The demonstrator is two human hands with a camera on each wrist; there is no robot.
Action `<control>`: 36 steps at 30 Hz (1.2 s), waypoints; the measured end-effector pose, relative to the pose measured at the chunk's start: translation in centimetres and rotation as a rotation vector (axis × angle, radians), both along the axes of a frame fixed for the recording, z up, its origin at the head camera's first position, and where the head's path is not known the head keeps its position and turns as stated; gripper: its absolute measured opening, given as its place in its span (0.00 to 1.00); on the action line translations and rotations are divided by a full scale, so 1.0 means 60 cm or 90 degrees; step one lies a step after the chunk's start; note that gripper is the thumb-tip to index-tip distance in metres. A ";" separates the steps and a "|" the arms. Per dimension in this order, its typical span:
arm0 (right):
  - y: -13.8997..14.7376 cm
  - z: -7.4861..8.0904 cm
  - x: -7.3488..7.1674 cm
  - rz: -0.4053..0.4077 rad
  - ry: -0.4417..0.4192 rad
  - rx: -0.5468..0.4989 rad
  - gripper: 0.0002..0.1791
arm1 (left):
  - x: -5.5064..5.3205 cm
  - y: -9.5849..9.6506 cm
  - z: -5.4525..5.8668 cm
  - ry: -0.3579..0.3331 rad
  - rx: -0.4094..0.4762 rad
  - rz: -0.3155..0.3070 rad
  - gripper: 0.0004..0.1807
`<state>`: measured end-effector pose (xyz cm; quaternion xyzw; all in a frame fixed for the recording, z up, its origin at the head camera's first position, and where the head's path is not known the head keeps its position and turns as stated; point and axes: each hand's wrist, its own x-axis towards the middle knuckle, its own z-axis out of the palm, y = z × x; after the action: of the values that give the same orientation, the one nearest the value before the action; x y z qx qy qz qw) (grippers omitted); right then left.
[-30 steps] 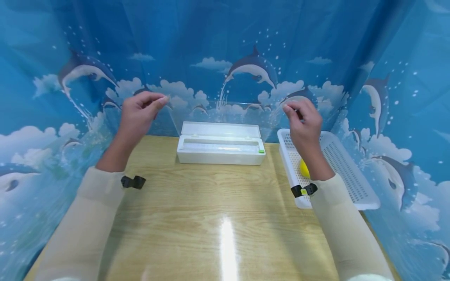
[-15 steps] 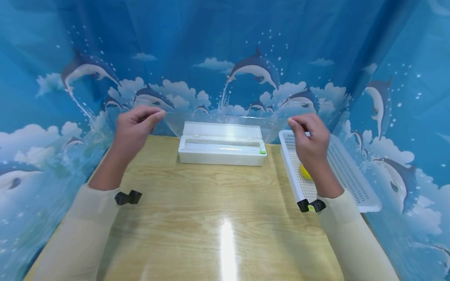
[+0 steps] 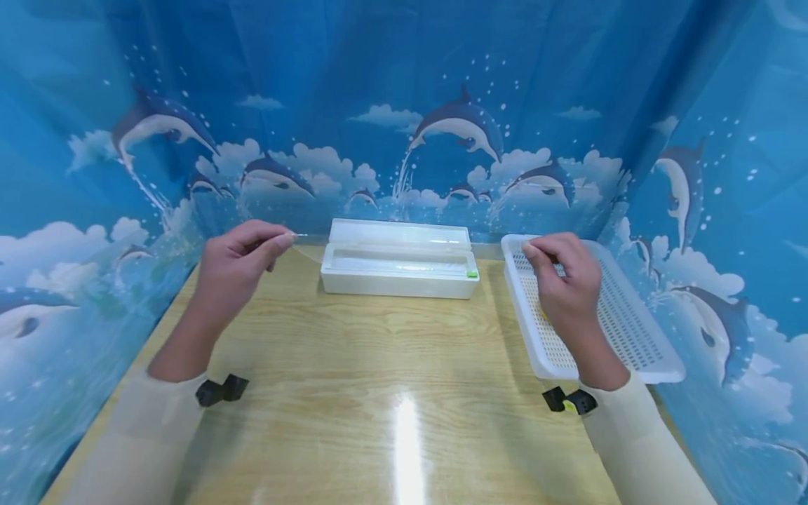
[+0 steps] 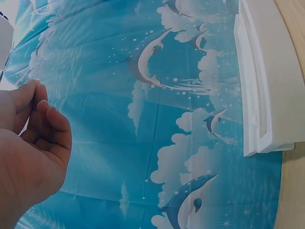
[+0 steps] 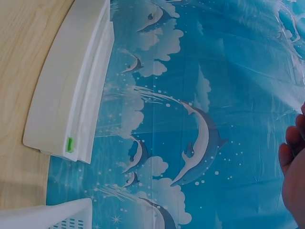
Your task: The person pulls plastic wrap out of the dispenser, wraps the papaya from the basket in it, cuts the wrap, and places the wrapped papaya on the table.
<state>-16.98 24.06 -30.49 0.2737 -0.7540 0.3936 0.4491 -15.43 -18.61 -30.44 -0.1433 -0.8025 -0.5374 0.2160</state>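
A thin, clear sheet of cling film (image 3: 311,250) stretches between my two hands, seen mainly by its faint edges and glints. My left hand (image 3: 236,270) pinches one corner between thumb and forefinger. The opposite corner is pinched by my right hand (image 3: 568,284), held over the near side of the basket. Behind the film, at the back of the table, sits a long white cling film dispenser (image 3: 400,285) with its lid (image 3: 400,233) raised and a small green piece (image 3: 472,274) at its right end. Both wrist views show the pinching hands at their outer edges.
A white perforated basket (image 3: 663,372) stands at the right on the wooden table (image 3: 353,379). Inside it is something yellow (image 3: 543,315), mostly hidden by my right hand. A blue dolphin-print curtain (image 3: 379,63) hangs close behind the table and along both sides.
Both hands have come down and towards me, drawing slightly apart, and the film's top edge has dropped with them from above the dispenser to its level. The dispenser and basket stay put.
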 end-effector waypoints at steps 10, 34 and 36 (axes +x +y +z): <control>0.007 -0.024 0.037 -0.002 0.034 0.023 0.27 | 0.035 -0.001 -0.020 -0.024 -0.017 0.009 0.11; 0.010 -0.083 0.115 0.099 0.048 0.032 0.23 | 0.118 -0.002 -0.089 -0.115 -0.022 0.008 0.07; 0.009 -0.088 0.121 0.113 0.043 0.033 0.23 | 0.123 -0.003 -0.096 -0.123 -0.021 -0.001 0.07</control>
<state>-9.72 24.58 -35.75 0.3637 -0.7213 0.4029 0.4303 -8.03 -18.79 -36.18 -0.0947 -0.8282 -0.5357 0.1347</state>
